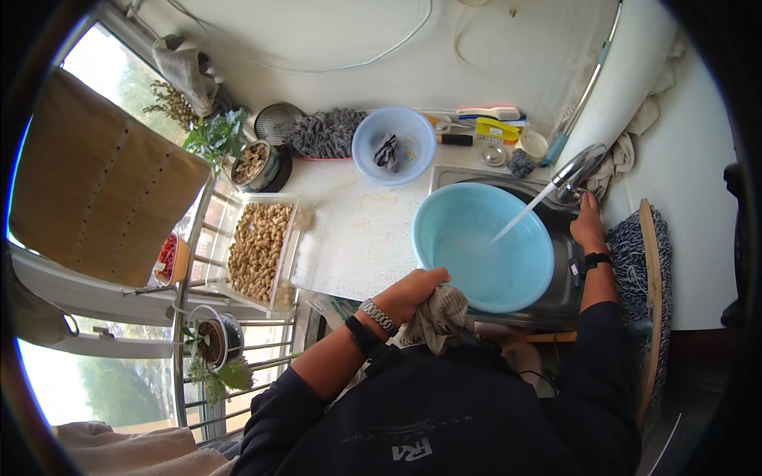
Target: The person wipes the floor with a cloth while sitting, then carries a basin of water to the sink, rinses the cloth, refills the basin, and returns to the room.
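My left hand [420, 293] is closed on a crumpled grey-beige cloth [442, 318], which hangs at the near left rim of a light-blue plastic basin [425, 238]. The basin rests over a stainless steel sink [562, 262]. From a curved chrome faucet [577, 165], a stream of water [524, 213] runs into the basin, where shallow water covers the bottom. My right hand [588, 226] reaches to the faucet's base, fingers extended at its handle; whether they grip it is hard to see.
A smaller pale-blue basin [366, 157] with a dark cloth [388, 153] stands behind, beside a grey mop head [327, 134]. Brushes [497, 129] and a sink strainer [493, 155] lie by the wall. Peanuts [260, 250] fill a clear tray at left. A wood-backed mop [631, 262] flanks my right arm.
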The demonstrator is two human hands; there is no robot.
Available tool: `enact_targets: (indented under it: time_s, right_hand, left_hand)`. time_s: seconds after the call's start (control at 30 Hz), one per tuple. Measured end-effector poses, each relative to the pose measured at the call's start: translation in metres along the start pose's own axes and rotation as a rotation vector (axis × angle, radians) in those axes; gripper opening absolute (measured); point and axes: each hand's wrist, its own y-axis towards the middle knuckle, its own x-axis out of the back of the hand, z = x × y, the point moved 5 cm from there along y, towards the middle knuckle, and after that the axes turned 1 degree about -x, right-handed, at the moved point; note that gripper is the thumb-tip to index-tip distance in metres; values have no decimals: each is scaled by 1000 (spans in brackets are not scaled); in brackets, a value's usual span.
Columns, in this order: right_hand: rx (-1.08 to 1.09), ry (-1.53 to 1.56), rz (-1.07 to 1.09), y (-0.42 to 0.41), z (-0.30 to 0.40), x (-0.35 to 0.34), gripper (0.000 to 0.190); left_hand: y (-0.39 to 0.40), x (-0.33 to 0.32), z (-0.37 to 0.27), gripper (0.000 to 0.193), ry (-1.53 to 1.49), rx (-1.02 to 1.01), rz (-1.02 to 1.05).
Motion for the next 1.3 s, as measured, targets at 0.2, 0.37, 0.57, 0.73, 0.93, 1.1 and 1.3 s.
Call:
enact_targets:
  time_s: [0.2, 0.37, 0.57, 0.73, 0.93, 1.1, 1.3]
  right_hand:
    - [47, 23, 7, 11, -6, -8, 91]
    - [116, -27, 4, 15, -6, -8, 91]
    - [124, -15, 6, 33, -25, -19, 90]
    - [103, 40, -3, 60, -49, -37, 88]
    - [175, 138, -286, 66, -50, -28, 77]
    - [16, 392, -479, 50, -31, -6, 80]
    - [-80, 599, -376, 30, -1, 4, 88]
  left_hand:
    - [-3, -1, 1, 50, 27, -16, -34]
    - [2, -1, 6, 44, 17, -58, -31]
    - [0, -5, 8, 46, 45, -25, -57]
    - [-4, -7, 9, 48, 71, -31, -71]
    - [-1, -5, 14, 47, 91, -97, -57]
    - [-1, -9, 15, 46, -56, -31, -17]
    - [-1, -9, 14, 48, -5, -47, -35]
